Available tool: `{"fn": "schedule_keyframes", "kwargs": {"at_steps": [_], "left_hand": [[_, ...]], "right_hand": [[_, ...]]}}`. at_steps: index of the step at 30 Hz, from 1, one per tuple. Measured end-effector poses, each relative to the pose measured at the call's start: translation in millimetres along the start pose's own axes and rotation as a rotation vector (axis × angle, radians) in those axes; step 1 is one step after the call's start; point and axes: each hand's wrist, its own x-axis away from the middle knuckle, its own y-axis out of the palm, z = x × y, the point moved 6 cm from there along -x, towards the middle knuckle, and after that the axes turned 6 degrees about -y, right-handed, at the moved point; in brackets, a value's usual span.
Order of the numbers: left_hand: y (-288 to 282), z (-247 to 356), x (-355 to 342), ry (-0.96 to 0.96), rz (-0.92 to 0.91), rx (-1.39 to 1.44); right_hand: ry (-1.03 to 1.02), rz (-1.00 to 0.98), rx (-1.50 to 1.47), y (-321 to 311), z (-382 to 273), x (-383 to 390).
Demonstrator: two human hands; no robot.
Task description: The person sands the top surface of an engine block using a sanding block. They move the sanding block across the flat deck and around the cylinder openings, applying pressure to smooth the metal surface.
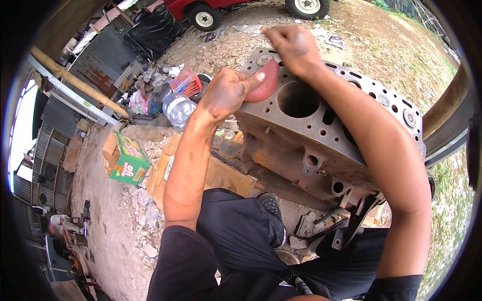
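Note:
A large engine block (281,134) stands in front of me, its flat grey top face full of bores and holes, its side rusty brown. My left hand (227,93) is closed on a bent, reddish piece of sandpaper (266,83), thumb pressed on top, at the block's left end beside a round cylinder bore. Above the far edge of the block, my right hand (296,46) is raised with its fingers curled in. Whatever it may hold is hidden. My right forearm crosses over the top face and covers part of it.
A green carton (126,159) sits on the dirt to the left. Beyond it lie a clear plastic bottle (179,110), a red basket (186,83) and mixed scrap. A red vehicle (236,4) stands at the back. A person (60,226) is at far left.

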Motion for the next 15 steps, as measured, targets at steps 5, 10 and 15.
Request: {"fn": "schedule_keyframes", "kwargs": {"at_steps": [5, 10, 15], "left_hand": [[-21, -17, 9, 0.137, 0.176, 0.054], [-60, -27, 13, 0.258, 0.516, 0.106], [-49, -32, 11, 0.336, 0.419, 0.287]], "right_hand": [[0.161, 0.049, -0.010, -3, 15, -1], [-0.157, -0.086, 0.054, 3, -19, 9], [-0.306, -0.088, -0.062, 0, -35, 15]]}}
